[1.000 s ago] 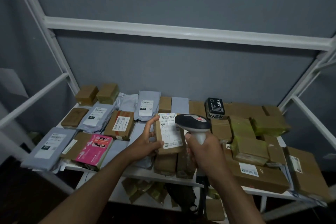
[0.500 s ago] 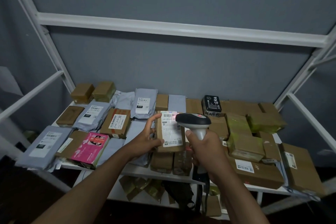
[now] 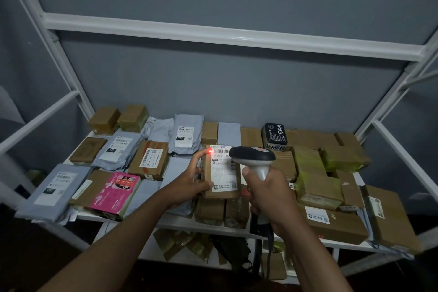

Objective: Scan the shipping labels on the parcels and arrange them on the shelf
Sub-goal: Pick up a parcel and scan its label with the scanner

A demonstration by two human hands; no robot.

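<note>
My left hand (image 3: 192,179) grips a small brown cardboard parcel (image 3: 221,172) upright, its white shipping label facing me. A red light dot glows at the label's top left corner, by my fingertip. My right hand (image 3: 266,193) holds the handle of a grey and black barcode scanner (image 3: 252,157), whose head points left at the label from close by. Both hover over the front middle of the white shelf (image 3: 180,221), which carries many brown boxes and grey mailer bags.
A pink box (image 3: 115,192) lies at the front left, a black box (image 3: 275,136) at the back. Green-taped boxes (image 3: 315,173) pile on the right. A white frame bar (image 3: 213,34) crosses above. More parcels sit on a lower shelf (image 3: 182,244).
The parcel and scanner stay nearly in place. A red scan light now shines on the label's top left corner.
</note>
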